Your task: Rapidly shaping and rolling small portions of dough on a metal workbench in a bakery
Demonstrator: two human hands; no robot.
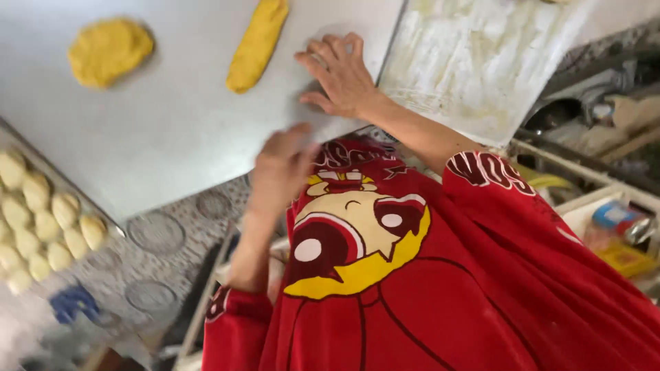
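A grey steel bench filled my view. My right hand lay spread flat on it, holding nothing; the long dough roll lay just up-left, its axis running away from me. My left hand was blurred, grip unclear.

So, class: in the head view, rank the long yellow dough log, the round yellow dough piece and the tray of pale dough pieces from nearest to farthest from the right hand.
From the right hand:
1. Long yellow dough log, just to its left.
2. Round yellow dough piece, far left on the table.
3. Tray of pale dough pieces, lower left.
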